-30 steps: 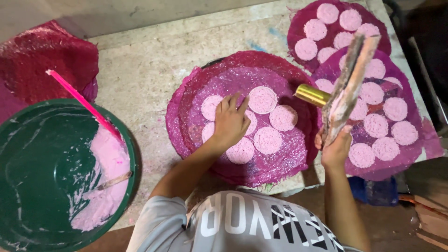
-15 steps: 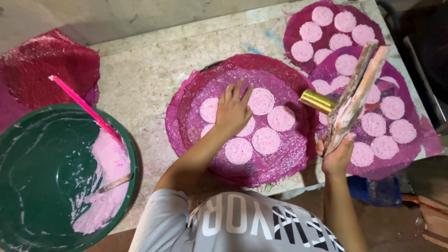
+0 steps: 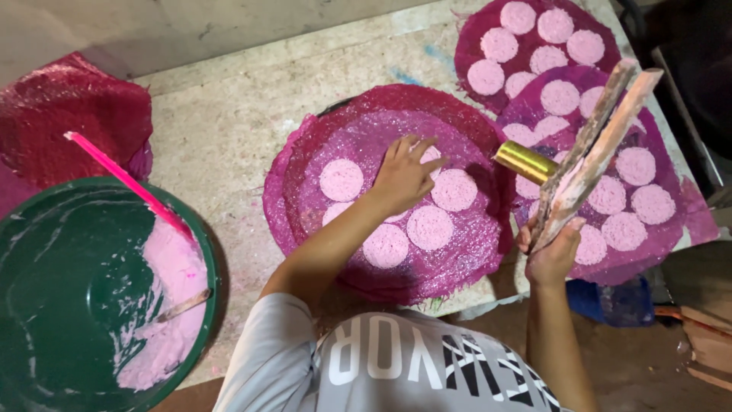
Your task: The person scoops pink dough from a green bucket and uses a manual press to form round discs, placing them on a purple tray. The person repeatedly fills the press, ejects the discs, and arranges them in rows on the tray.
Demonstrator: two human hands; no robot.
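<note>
Left hand (image 3: 402, 177): fingers spread flat, pressing a pale pink dough disc (image 3: 429, 227) on the round magenta woven mat (image 3: 465, 130).
Right hand (image 3: 550, 248): fingers clamped around a brass-tipped wooden press (image 3: 587, 156), raised clear.

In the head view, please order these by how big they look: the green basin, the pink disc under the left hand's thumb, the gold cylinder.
1. green basin, though it lies nearer the camera
2. pink disc
3. gold cylinder, about alike with the disc, so unsure

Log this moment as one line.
left hand flat on pink discs | right hand holds wooden tongs | green basin left
</note>
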